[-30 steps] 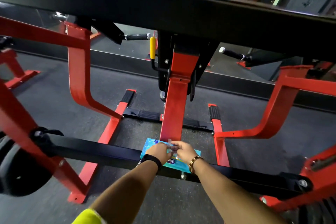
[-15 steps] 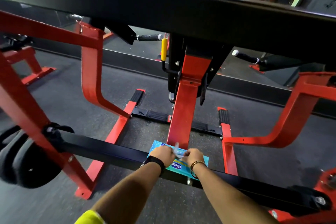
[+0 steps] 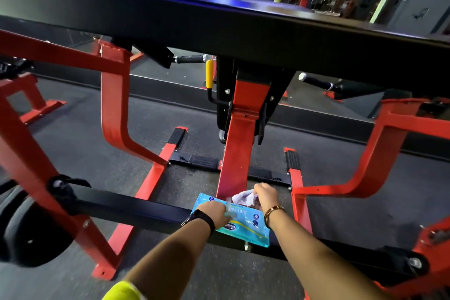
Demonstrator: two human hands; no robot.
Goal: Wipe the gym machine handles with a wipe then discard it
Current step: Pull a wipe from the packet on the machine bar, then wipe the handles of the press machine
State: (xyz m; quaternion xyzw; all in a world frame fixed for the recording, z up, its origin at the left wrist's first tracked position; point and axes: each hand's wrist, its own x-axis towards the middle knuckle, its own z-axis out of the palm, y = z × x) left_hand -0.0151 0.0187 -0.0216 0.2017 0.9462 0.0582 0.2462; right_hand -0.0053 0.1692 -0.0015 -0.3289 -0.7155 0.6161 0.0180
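A light-blue pack of wet wipes (image 3: 246, 225) rests on the black crossbar (image 3: 136, 207) of a red gym machine. My left hand (image 3: 214, 212) presses on the pack's left part and pinches its clear flap. My right hand (image 3: 266, 195) is closed on a white wipe (image 3: 244, 197) that sticks up out of the pack's opening. Two black grip handles stick out higher up: the left handle (image 3: 191, 58) and the right handle (image 3: 315, 81), both far from my hands.
A red centre post (image 3: 239, 153) rises just behind the pack, with a yellow-tipped lever (image 3: 209, 78) beside it. Red frame arms curve at left (image 3: 114, 114) and right (image 3: 379, 153). A wide black beam (image 3: 243, 31) spans overhead. Black weight plates (image 3: 26, 234) sit at the lower left.
My right hand has lifted up and to the right, drawing a white wipe out of the pack. My left hand stays on the pack. The view has shifted slightly.
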